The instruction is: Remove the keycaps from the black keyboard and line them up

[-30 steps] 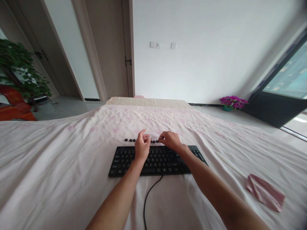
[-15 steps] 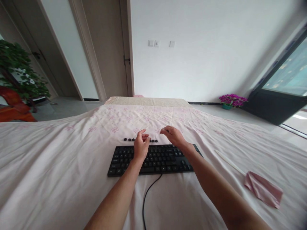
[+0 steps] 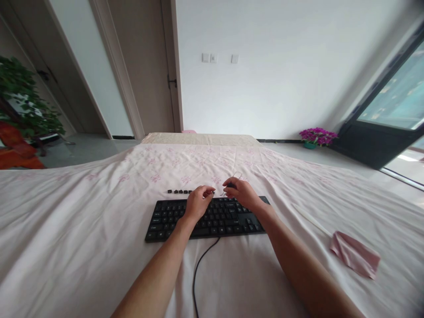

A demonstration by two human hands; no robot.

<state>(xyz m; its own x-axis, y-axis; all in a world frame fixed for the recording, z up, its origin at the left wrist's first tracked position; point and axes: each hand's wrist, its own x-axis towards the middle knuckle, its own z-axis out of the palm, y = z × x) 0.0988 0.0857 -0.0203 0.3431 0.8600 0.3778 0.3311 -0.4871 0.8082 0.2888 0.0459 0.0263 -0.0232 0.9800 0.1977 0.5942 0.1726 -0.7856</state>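
A black keyboard [image 3: 218, 216] lies on the pale flowered cloth, its cable running toward me. My left hand [image 3: 198, 202] is over its upper middle, thumb and fingers pinched on a small dark keycap [image 3: 213, 193]. Above the upper right keys, my right hand [image 3: 243, 191] is closed around a keycap puller [image 3: 231, 185] with a dark handle. Thin wire ends stick out of it, facing the left fingertips but apart from them. Behind the keyboard, several loose black keycaps [image 3: 180, 191] stand in a row, partly hidden by my left hand.
To the right, a pink cloth pouch [image 3: 355, 255] lies beside a pale thin stick [image 3: 311, 219]. The black cable [image 3: 197, 274] curves across the cloth [image 3: 99, 247]. Beyond are a white wall, doors, a potted purple flower [image 3: 318, 137] and a green plant [image 3: 24, 97].
My left hand has moved slightly right, its fingers now pinched together on the keycap. The right hand has turned so the puller's wires show. The whole view has shifted a little.
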